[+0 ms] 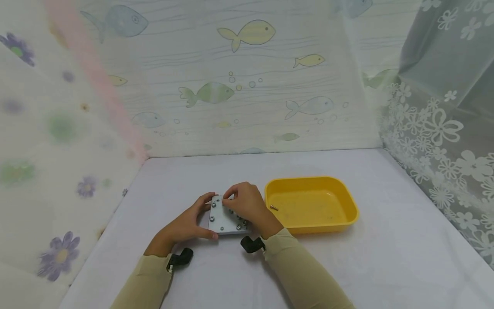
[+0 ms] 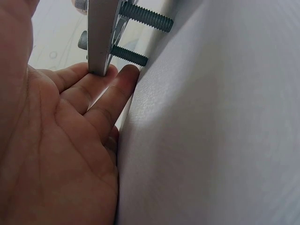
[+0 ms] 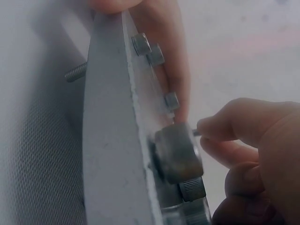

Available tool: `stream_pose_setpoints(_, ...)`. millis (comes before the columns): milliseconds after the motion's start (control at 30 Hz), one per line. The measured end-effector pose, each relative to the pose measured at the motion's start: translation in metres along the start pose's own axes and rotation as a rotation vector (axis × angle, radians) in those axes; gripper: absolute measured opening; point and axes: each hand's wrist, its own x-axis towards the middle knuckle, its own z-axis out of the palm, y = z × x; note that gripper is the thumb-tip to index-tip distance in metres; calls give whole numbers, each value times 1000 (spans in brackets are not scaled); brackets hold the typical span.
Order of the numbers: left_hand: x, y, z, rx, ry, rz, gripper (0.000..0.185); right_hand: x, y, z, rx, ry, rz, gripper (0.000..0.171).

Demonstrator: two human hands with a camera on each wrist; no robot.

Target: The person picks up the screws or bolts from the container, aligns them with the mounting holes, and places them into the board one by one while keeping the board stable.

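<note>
A flat light-grey metal plate (image 1: pixel 227 219) lies near the middle of the table, set with several socket-head bolts (image 3: pixel 179 152). Threaded shanks (image 2: pixel 147 18) stick out of its underside in the left wrist view. My left hand (image 1: pixel 189 223) holds the plate from the left, thumb at the near edge and fingers at the far edge. Above the plate's far part, my right hand (image 1: pixel 248 208) pinches a small metal pin-like piece (image 3: pixel 196 132) between thumb and index finger. Most of that piece is hidden, so I cannot tell its exact kind.
Right of the plate stands a yellow plastic tray (image 1: pixel 320 226), close to the right hand. A small copper-coloured screw (image 1: pixel 274 207) lies inside it at the left. White cloth covers the table (image 1: pixel 386 249). A fish-patterned curtain (image 1: pixel 262 107) hangs behind.
</note>
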Motion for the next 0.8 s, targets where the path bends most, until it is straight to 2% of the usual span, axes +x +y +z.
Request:
stream_pose_setpoints(167, 1, -3, -1, 1, -2, -2, 126, 0, 1, 2, -42, -13, 12, 4)
stream_pose_setpoints(400, 1, -4, -1, 0, -5, -3, 126, 2, 4, 6, -182, -19, -28, 6)
stream_pose_setpoints(800, 0, -1, -1, 5, -4, -13, 126, -1, 0, 6, -211, -10, -40, 9)
